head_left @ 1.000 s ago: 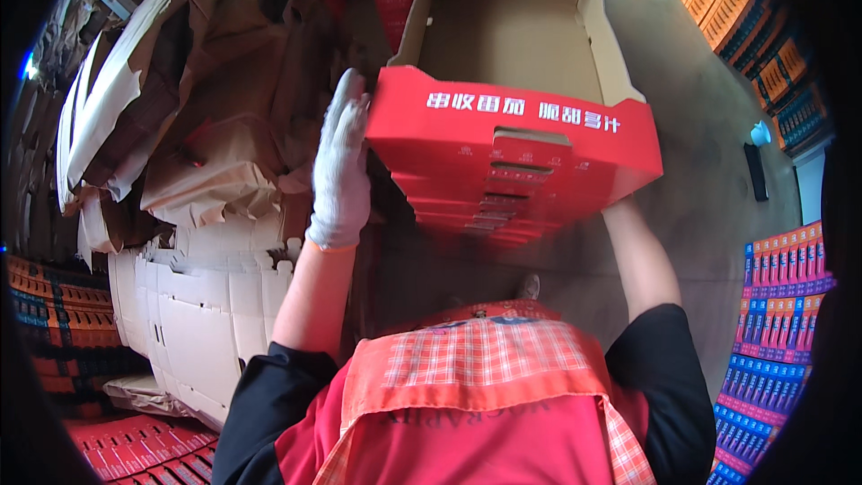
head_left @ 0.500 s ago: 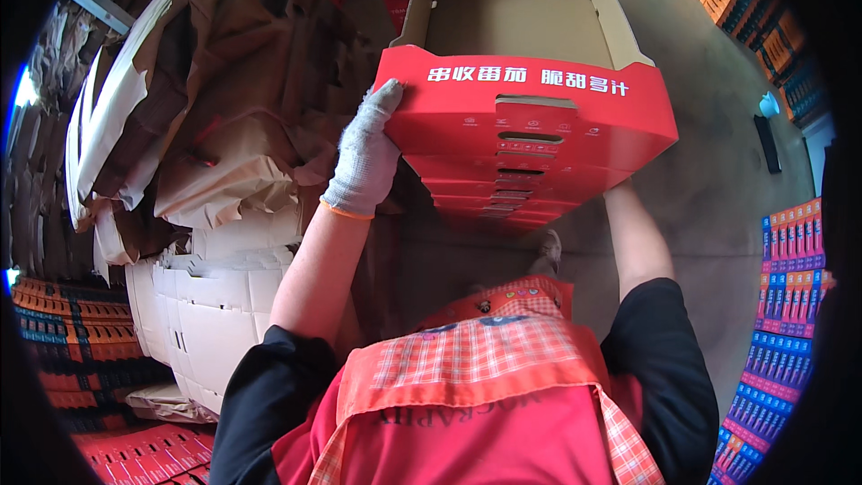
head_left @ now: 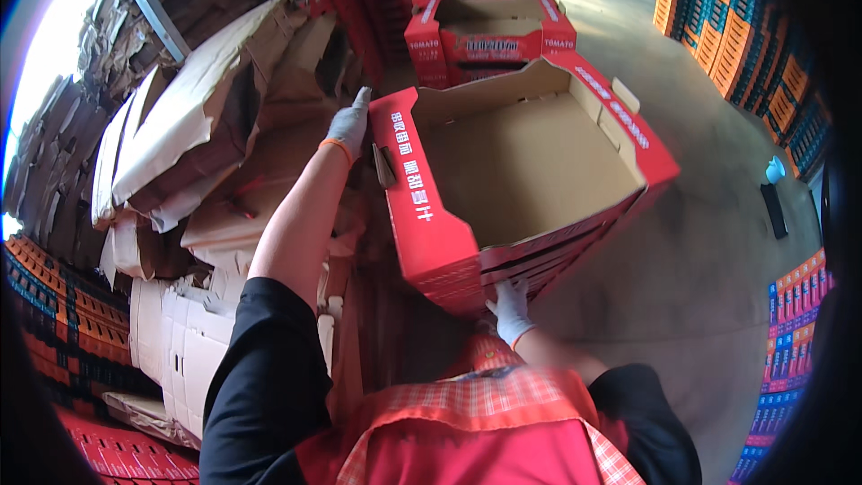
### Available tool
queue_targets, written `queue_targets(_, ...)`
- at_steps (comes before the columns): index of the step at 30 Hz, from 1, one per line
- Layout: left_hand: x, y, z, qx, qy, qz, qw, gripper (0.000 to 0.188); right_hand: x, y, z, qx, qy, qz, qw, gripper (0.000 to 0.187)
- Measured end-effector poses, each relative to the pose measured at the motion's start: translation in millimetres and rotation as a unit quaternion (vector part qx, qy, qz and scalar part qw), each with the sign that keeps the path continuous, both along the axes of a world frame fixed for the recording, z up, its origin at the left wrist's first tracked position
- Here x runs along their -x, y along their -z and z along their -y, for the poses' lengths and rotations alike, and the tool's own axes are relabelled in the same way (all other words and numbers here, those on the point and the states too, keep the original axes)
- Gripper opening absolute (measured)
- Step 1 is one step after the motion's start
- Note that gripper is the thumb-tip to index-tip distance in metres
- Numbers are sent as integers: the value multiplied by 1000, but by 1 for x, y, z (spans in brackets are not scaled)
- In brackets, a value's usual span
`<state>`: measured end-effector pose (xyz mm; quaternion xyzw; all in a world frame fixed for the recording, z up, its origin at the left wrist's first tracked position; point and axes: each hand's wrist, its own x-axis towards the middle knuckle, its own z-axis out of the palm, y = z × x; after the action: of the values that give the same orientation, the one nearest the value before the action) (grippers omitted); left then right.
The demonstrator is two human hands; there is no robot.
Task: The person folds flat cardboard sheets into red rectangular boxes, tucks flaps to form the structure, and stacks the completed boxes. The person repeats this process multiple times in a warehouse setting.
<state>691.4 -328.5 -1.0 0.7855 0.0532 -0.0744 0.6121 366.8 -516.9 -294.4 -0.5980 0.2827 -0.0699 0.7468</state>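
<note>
A stack of red cardboard trays (head_left: 429, 216) with open tops is in front of me, turned at an angle. The uppermost tray shows a bare brown inside and white print on its red ends. At the stack's far left corner, my left hand (head_left: 350, 121), in a pale knit glove with an orange cuff, grips the outer side with a finger pointing up. My right hand (head_left: 512, 310), gloved too, holds the near long side below the top rim, its fingertips at the layered edges. Whether the stack's bottom rests on anything is hidden.
More red trays (head_left: 489, 40) stand beyond the stack. Large brown paper-covered bundles (head_left: 193, 117) and flattened pale cardboard (head_left: 197, 341) crowd the left. Orange and dark stacks (head_left: 718, 27) line the far right, blue and purple ones (head_left: 786, 377) the near right. Grey concrete floor (head_left: 691, 260) shows between.
The tray stack has turned, its printed end swinging from facing me to the left. My right hand has come into sight on the near side. More red trays now show beyond.
</note>
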Motion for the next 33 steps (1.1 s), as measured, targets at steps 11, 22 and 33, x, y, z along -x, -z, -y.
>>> queue_targets(11, 96, 9, 17, 215, 159, -71, 961, 50, 18, 3, 204, -115, 125, -76, 983, 75)
queue_targets(22, 153, 30, 22, 332, -39, -110, 936, 53, -31, 35, 269, -82, -155, -10, 984, 19)
queue_targets(33, 133, 19, 78, 366, -61, -48, 928, 50, -89, 104, 322, 34, -198, -113, 973, 18)
